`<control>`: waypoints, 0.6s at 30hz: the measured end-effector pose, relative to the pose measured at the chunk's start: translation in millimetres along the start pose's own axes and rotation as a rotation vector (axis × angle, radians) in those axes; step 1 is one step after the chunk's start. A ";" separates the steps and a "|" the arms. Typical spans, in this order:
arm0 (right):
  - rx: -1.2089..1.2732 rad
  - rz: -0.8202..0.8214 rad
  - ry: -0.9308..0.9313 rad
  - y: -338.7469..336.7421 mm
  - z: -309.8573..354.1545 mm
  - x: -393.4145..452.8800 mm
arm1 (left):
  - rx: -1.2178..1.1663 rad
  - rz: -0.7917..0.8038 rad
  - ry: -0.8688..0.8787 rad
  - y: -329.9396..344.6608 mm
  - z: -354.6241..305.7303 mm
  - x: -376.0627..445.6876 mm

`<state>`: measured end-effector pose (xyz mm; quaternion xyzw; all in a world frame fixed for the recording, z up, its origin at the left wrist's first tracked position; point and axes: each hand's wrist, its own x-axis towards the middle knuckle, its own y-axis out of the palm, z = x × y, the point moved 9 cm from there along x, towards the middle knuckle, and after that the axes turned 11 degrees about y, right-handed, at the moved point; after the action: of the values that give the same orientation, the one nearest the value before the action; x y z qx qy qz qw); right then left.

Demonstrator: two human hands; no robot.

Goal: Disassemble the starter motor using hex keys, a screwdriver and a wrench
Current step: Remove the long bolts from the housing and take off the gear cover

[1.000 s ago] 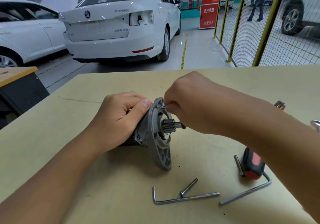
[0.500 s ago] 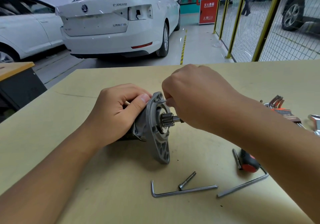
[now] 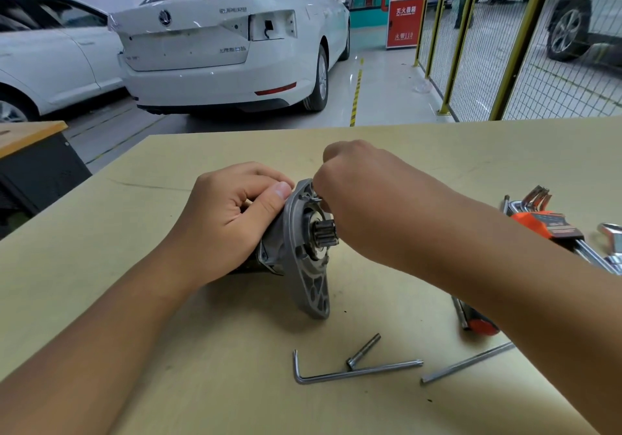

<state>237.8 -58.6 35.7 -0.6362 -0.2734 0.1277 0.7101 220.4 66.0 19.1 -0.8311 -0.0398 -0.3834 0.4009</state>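
Left hand (image 3: 232,219) curled round the motor (image 3: 289,242) body, thumb laid along the flange rim, forearm running in from lower left. Right hand (image 3: 363,195) above the flange top, fingers bunched and pinching a small bolt (image 3: 319,200) that sticks out of the flange; wrist covers part of the pinion (image 3: 323,232). Motor lies on its side mid-table (image 3: 101,266), mounting ear pointing toward the camera. Near edge: hex key (image 3: 353,372), loose bolt (image 3: 363,350) touching it, second key (image 3: 468,362). Right: orange key holder (image 3: 542,222), writing unreadable. Behind: white car (image 3: 229,37) badged SUPERB; red cabinet (image 3: 405,3), "110" legible.
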 end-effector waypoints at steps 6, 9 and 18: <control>-0.029 -0.079 0.033 -7.7 1.4 -3.2 | -0.006 -0.015 0.018 -0.7 1.2 -0.7; -0.089 -0.147 0.037 -12.3 2.0 -4.3 | 0.010 -0.019 0.031 -1.2 0.6 -0.5; -0.029 -0.190 0.088 -8.7 -7.7 2.5 | 0.012 -0.027 0.022 -1.7 -1.2 -0.4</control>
<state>242.7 -65.1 44.4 -0.6227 -0.3026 0.0278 0.7210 218.7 66.4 20.4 -0.8238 -0.0491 -0.3977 0.4009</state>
